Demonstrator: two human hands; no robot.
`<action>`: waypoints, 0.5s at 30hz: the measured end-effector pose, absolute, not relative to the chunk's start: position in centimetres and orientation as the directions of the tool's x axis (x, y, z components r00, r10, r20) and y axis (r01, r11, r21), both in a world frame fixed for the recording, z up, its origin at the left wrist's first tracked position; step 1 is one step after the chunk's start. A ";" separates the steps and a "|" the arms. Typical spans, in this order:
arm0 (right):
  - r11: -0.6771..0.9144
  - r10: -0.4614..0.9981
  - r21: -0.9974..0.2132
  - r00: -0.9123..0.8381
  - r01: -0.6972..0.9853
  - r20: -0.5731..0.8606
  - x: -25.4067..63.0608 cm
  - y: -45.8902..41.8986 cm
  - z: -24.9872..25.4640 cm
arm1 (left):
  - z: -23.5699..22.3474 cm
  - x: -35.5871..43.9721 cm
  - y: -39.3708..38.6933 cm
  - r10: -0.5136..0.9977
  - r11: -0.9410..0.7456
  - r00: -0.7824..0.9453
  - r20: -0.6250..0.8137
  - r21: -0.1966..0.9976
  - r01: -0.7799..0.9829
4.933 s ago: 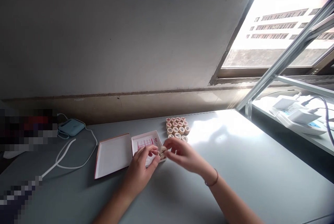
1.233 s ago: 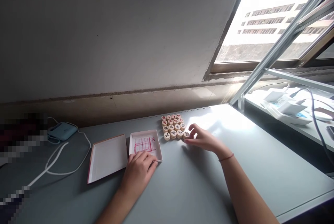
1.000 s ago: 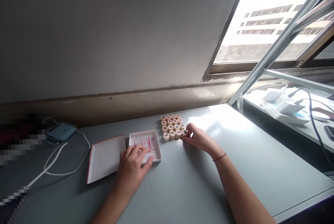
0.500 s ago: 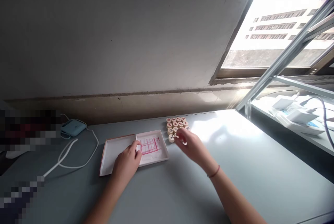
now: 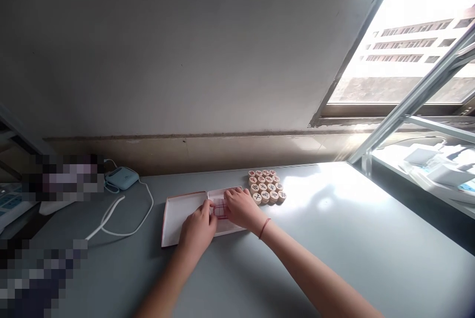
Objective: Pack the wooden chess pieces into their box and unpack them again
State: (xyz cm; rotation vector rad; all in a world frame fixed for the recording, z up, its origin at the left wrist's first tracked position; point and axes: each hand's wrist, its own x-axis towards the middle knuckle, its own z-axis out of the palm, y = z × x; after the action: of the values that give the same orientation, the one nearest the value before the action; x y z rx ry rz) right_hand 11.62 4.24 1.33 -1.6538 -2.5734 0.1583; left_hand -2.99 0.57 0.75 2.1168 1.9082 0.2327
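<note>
An open shallow box (image 5: 178,225) with white insides lies on the grey table, its two halves side by side. A folded, see-through Chinese chess board sheet (image 5: 220,212) with red lines rests in the right half. My left hand (image 5: 198,226) is closed at the sheet's left edge, over the seam between the halves. From above, my right hand (image 5: 242,206) reaches into the right half, its bent fingers on the sheet's right side; the fingertips are partly hidden. Round wooden Chinese chess pieces (image 5: 265,186) stand stacked in tight rows just beyond the box, red characters behind, black ones in front.
A blue device (image 5: 121,178) with a white cable (image 5: 151,204) lies at the left, beside blurred-out items. A wall (image 5: 166,155) runs along the table's back. At the right, a metal frame (image 5: 386,125) and a shelf with white chargers (image 5: 451,175) border the table.
My right hand has moved left from the chess pieces into the box, onto the sheet. The front row of pieces now shows fully. The view has turned slightly left.
</note>
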 end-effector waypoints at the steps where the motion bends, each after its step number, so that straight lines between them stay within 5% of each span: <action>1: 0.407 0.913 -0.159 -0.407 0.900 0.034 11.8 4.0 1.3 | 0.7 -3.0 0.6 0.991 -0.085 0.112 -0.070 0.310 0.947; 5: 0.350 0.937 -0.495 -0.299 0.795 0.183 14.8 2.1 2.4 | 0.5 -3.3 0.7 0.994 -0.070 0.093 -0.061 0.308 0.949; 8: 0.226 0.973 -0.748 -0.180 0.624 0.144 19.2 0.3 3.1 | 0.2 -3.5 0.8 0.996 -0.062 0.080 -0.045 0.310 0.949; 12: 0.077 0.980 -0.661 -0.178 0.746 -0.087 24.3 -1.4 1.4 | -0.1 -3.6 0.7 0.996 -0.077 0.089 -0.019 0.337 0.938; 15: 0.126 0.992 -0.471 -0.104 0.873 0.072 25.6 -2.2 -1.2 | -0.2 -3.6 0.7 0.996 -0.073 0.084 -0.015 0.354 0.932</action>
State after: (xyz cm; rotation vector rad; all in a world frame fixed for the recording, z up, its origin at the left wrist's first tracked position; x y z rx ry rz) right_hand 25.63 -2.24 -1.24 -1.8056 -2.0424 0.4432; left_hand -3.63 0.67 -0.21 2.0924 1.9291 0.3359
